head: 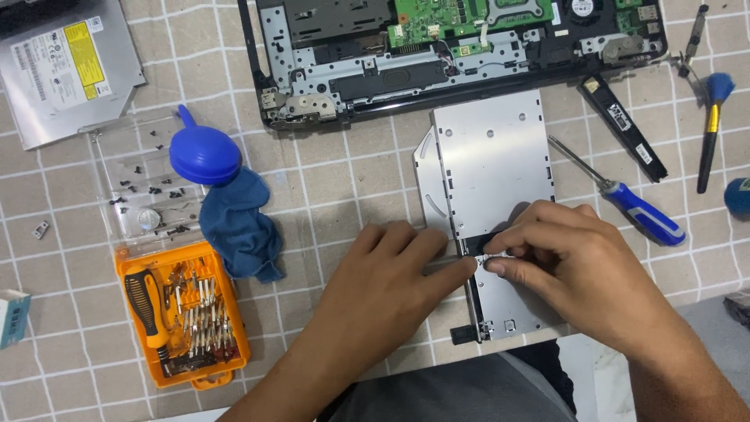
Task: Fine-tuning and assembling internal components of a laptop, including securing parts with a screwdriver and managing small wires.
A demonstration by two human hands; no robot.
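My left hand (375, 289) lies flat, fingers loosely stretched, index tip pressing the left edge of the flat silver metal optical drive (492, 164). My right hand (574, 262) is curled, thumb and forefinger pinched on a small part at the drive's left edge; what part it is I can't tell, too small and half hidden. The drive lies flat on the tiled-pattern table cover (344, 180), near the table's front edge, long side running away from me, between my hands and the laptop.

Left of my left arm: open orange plastic screwdriver-bit case (183, 316) with a black-and-orange driver handle (144, 305) in it, its clear lid (133, 180) folded out beyond it, holding small dark screws and a coin cell. Just beside the lid, a crumpled dark blue cloth (238, 227), and touching its far end a blue rubber dust blower bulb (205, 154).

Right of the drive: blue-handled screwdriver (625, 199), tip pointing toward the drive's far end. Beyond it a narrow black plastic strip (623, 127), and further right a brush with black handle and blue tip (712, 129).

Far side: opened black laptop chassis (461, 55), green circuit board exposed, touching or just beside the drive's far end. Far left corner: second silver optical drive with a yellow label (62, 70).
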